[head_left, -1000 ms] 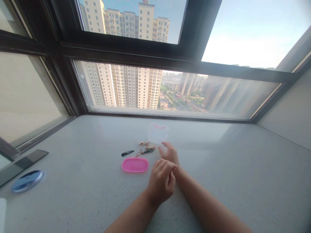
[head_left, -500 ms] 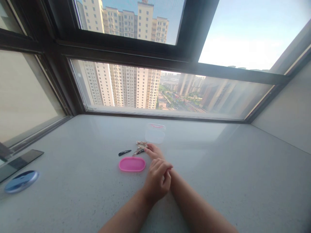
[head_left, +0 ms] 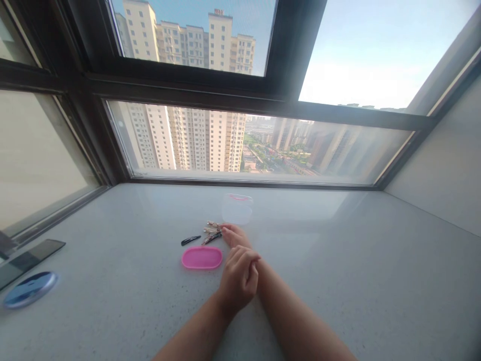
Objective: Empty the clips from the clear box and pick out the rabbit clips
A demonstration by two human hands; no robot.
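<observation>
Stone sill point(head_left: 338, 250): right fingers point(head_left: 232, 234) apparently touch hair clips point(head_left: 211, 232).

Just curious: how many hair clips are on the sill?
At least 3: a black snap clip alone at left, plus a dark clip and a gold clip by the right fingertips; more may be hidden in that pile.

Glossy pink plastic on the oval tray point(head_left: 202, 257), near; frosted, translucent plastic on the far box point(head_left: 237, 209); thin, shiny metal in the clips point(head_left: 212, 232); matt black on the left hair clip point(head_left: 190, 240); smooth, speckled stone on the counter point(head_left: 338, 260).
</observation>
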